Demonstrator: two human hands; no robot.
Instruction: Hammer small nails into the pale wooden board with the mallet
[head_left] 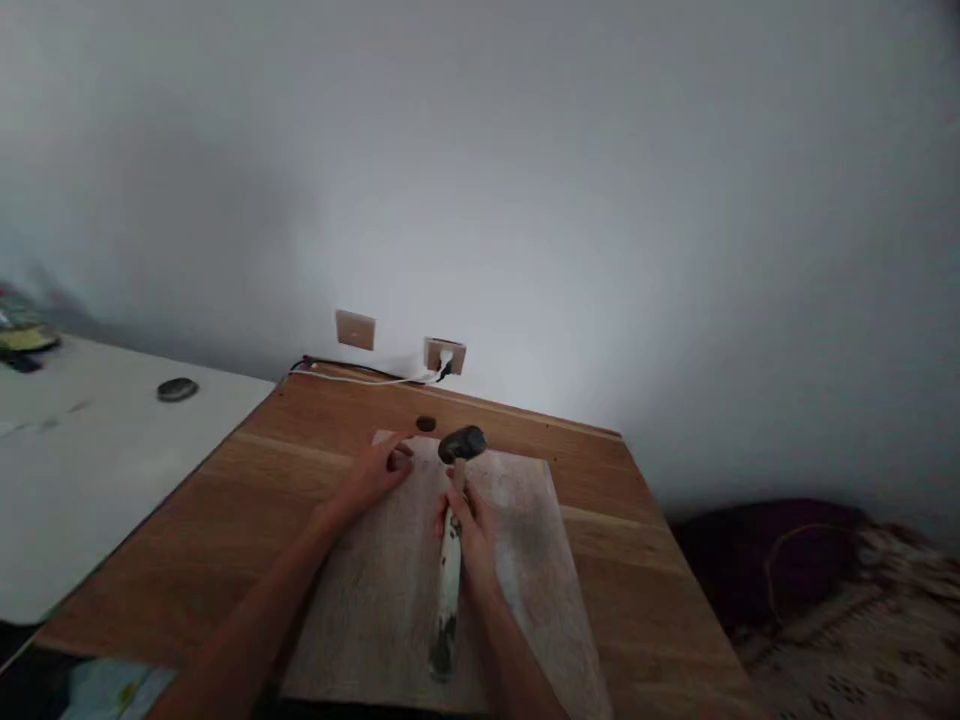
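Note:
My right hand (471, 525) is wrapped around the handle of a hammer (448, 580), close below its head. The hammer has a dark, rounded, thick head and a pale handle with worn, dark patches. Its head points away from me, over the far part of a pale, whitish wooden board (525, 560). My left hand (381, 468) rests at the board's far left corner, fingers bent and apart, with a dark gap between them. Nothing can be made out in it. The left fingertips lie a short way left of the hammer head.
Beneath the board is a brown wooden table (255, 500) against a pale wall. A round dark hole (426, 424) lies beyond the board. Cables run to a wall socket (445, 356). A white surface (112, 450) with a dark oval object (177, 389) adjoins left. Patterned fabric (885, 620) lies right.

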